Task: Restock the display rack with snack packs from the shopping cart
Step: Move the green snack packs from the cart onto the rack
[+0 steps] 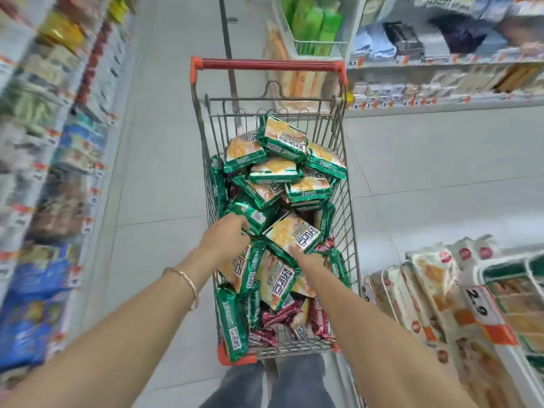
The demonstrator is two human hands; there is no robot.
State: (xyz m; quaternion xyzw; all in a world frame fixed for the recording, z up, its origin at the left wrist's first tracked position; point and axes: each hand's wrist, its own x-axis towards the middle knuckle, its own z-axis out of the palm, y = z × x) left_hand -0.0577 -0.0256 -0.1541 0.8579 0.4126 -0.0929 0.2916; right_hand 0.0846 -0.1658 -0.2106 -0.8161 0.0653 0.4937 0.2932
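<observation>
Head view: looked down into a wire shopping cart (pixel 350 231) with a red handle, standing in a store aisle. Cart heaped with green-edged snack packs (pixel 282 136), loose and overlapping, with a few maroon packs (pixel 282 315) low at the near end. Left hand (pixel 225 237) reached in at the cart's left side, fingers curled onto a green pack (pixel 250 213) there; grip not confirmed closed, fingertips hidden behind the wrapper. Right hand (pixel 309 257) lay near the cart's middle, fingers under or against the near edge of a tilted pack (pixel 295 232); could not tell whether pinched or only touching. Thin bangle (pixel 185 281) on left wrist. Display rack (pixel 471 304) at lower right, just beside the cart, already partly filled with similar packs behind a price tag. Judged packs light, crinkly, glossy film, likely slippery, contents brittle. Best taken across the flat faces near the middle, not by the sealed ends; avoid squeezing.
</observation>
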